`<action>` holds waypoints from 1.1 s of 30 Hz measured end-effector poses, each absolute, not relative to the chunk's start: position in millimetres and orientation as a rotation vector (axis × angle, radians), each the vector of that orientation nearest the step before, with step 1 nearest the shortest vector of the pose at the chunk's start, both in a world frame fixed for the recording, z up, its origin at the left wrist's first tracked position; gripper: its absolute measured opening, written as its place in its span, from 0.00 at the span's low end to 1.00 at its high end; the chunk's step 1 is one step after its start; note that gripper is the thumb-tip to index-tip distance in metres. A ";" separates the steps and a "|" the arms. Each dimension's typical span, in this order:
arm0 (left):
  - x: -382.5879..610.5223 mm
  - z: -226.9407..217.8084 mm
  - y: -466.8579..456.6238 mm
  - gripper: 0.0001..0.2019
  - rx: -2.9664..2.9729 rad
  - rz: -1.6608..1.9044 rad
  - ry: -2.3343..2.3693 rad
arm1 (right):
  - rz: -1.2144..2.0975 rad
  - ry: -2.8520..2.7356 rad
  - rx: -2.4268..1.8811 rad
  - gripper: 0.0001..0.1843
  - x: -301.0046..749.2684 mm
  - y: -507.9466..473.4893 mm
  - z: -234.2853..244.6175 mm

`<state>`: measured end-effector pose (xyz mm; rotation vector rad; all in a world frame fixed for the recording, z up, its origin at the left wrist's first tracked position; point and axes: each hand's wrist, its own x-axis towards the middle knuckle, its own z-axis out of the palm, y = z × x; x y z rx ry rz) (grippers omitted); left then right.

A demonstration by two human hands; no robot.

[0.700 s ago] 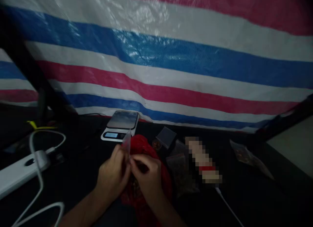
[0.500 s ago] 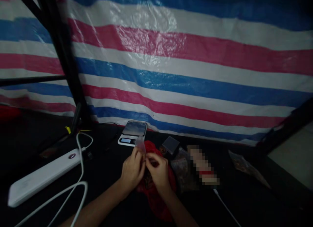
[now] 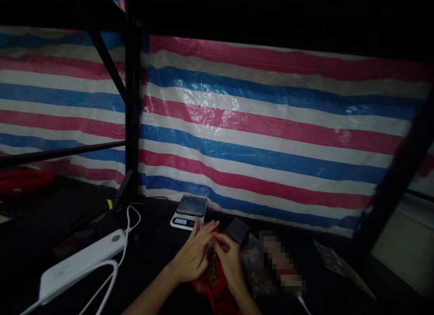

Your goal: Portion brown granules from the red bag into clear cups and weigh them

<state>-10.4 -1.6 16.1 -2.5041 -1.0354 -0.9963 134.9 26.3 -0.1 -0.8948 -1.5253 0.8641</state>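
A small clear plastic bag [image 3: 209, 248] is between my two hands, dim and partly covered by fingers. My left hand [image 3: 190, 257] has its fingers stretched out and slightly apart, with the bag's film caught among them. Thumb and fingertips of my right hand [image 3: 229, 257] pinch the bag's edge from the other side. Below both hands lies a red bag or cloth [image 3: 217, 290], with small brownish pieces [image 3: 212, 267] on it; what they are is too dark to tell. Just behind my left hand stands a white digital kitchen scale [image 3: 190, 207] with a lit display.
A dark box [image 3: 238, 230] and clear bags of brownish contents [image 3: 254, 265] sit right of my hands. Farther right are a blurred-out object [image 3: 281, 263] with a white cable and another packet [image 3: 341, 265]. A white power strip [image 3: 83, 263] lies left. Striped sheeting [image 3: 257, 138] hangs behind.
The view has tilted up and shifted left. My left hand's fingers have straightened and spread over the plastic bag, which stood upright above my hands before. My right hand keeps its pinch.
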 end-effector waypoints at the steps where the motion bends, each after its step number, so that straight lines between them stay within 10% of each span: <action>1: -10.6 16.3 -1.4 0.29 -2.486 -1.005 -1.075 | 0.852 -1.534 -0.907 0.10 134.9 27.0 -1.0; 33: -18.4 19.8 10.1 0.23 -2.306 -0.968 -1.320 | 0.829 -1.499 -0.953 0.14 143.0 35.6 0.9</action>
